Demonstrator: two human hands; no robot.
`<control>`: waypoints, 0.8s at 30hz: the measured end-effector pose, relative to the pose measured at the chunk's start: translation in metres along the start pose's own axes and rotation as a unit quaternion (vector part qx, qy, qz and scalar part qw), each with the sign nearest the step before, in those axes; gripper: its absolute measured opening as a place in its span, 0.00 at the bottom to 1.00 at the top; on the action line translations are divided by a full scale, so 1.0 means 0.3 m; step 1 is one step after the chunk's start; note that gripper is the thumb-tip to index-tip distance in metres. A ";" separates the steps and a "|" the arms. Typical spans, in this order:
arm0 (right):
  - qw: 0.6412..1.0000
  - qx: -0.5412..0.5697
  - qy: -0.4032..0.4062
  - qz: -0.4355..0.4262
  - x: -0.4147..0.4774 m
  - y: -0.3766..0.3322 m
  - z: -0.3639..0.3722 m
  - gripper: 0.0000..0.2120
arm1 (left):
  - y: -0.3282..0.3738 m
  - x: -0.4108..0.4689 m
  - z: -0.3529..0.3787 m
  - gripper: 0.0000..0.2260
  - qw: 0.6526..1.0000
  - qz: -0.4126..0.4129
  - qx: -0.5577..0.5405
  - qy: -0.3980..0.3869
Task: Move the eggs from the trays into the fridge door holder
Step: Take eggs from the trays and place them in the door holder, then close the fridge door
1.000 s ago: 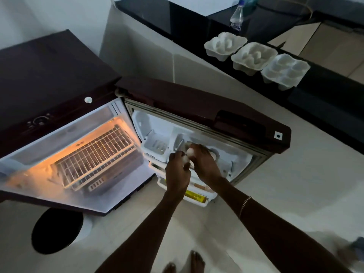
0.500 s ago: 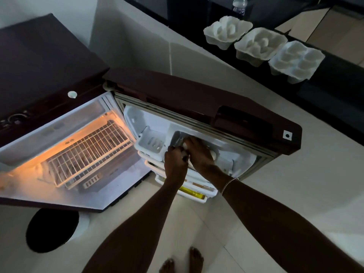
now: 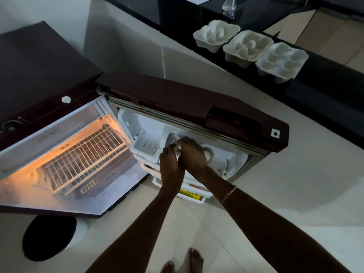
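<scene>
The maroon fridge door (image 3: 189, 99) stands open, its white inner holder (image 3: 222, 160) facing me. My left hand (image 3: 170, 164) and my right hand (image 3: 194, 154) are pressed together over the holder, fingers curled around white eggs (image 3: 178, 153) that show only between them. One egg (image 3: 207, 153) sits in the holder just right of my right hand. Three white pulp egg trays (image 3: 216, 34), (image 3: 248, 47), (image 3: 281, 61) stand on the dark counter at the top right; the left two hold eggs, the right one looks empty.
The lit fridge interior with a wire shelf (image 3: 82, 156) lies to the left. A small white bin (image 3: 146, 147) hangs on the door left of my hands. A plastic bottle (image 3: 229, 8) stands behind the trays. A dark round object (image 3: 49, 237) sits on the floor; my bare feet (image 3: 183, 263) are below.
The view has shifted slightly and drawn closer. Both hands have stayed together at the door holder, sinking a little deeper into it with the eggs.
</scene>
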State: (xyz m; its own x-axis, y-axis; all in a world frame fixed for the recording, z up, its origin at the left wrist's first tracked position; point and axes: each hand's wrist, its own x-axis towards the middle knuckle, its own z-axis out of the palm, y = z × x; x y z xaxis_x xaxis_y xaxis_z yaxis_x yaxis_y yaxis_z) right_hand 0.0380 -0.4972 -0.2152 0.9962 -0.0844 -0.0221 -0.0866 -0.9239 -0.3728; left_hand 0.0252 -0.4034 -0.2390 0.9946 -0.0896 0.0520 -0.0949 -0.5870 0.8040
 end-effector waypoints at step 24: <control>0.976 -0.211 -0.045 -0.019 -0.137 0.051 -0.640 0.27 | 0.415 -0.283 -0.194 0.30 0.978 0.139 0.112 -0.105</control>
State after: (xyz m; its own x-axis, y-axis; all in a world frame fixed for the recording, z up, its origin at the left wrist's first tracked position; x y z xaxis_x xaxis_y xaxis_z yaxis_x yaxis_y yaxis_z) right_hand -0.0062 -0.5795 -0.0420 0.9941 -0.0309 -0.1041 -0.0268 -0.9988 0.0400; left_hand -0.0685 -0.4221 -0.1090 0.9012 -0.4194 0.1087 -0.3900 -0.6760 0.6252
